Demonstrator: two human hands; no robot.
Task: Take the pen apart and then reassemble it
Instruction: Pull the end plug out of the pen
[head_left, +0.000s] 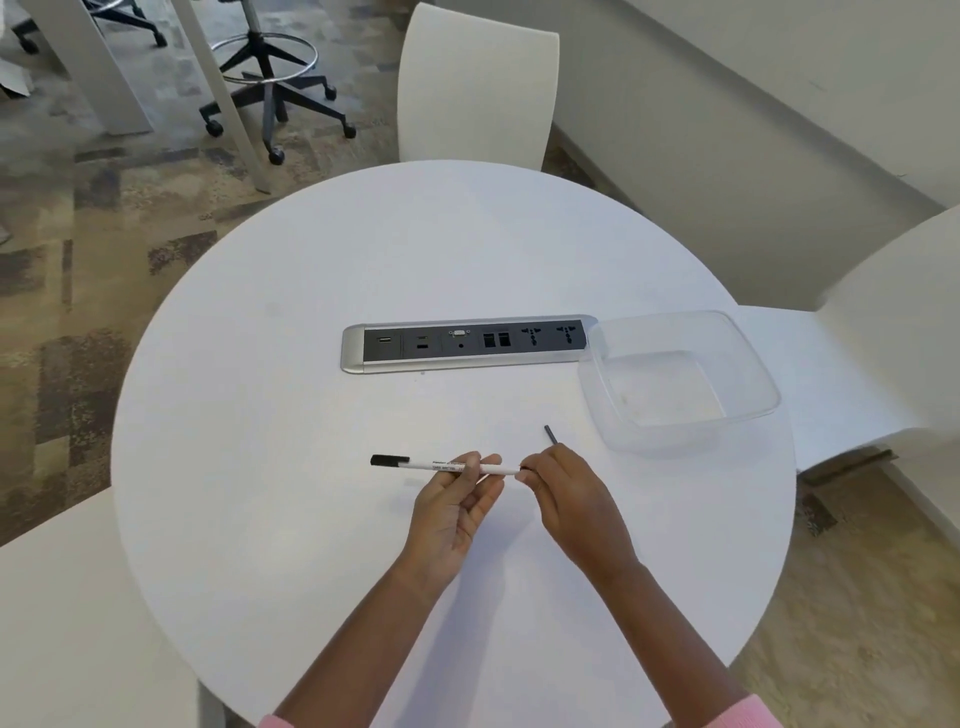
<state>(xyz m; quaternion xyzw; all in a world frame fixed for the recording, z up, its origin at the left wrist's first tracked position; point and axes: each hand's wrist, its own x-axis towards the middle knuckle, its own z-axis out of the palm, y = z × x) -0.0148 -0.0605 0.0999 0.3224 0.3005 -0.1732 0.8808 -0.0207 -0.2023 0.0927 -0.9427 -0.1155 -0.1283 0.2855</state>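
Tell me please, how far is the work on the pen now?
Done: nothing clearly, since the black cap is on the white pen. In hand: the left hand holds the barrel, while the right hand grips its other end, with a thin dark stick showing above its fingers; whether that is the refill, I cannot tell. Left: separating the parts and reassembly.

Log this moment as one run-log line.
left hand: holds pen mid-barrel | right hand: at barrel end | cap: on | container: empty
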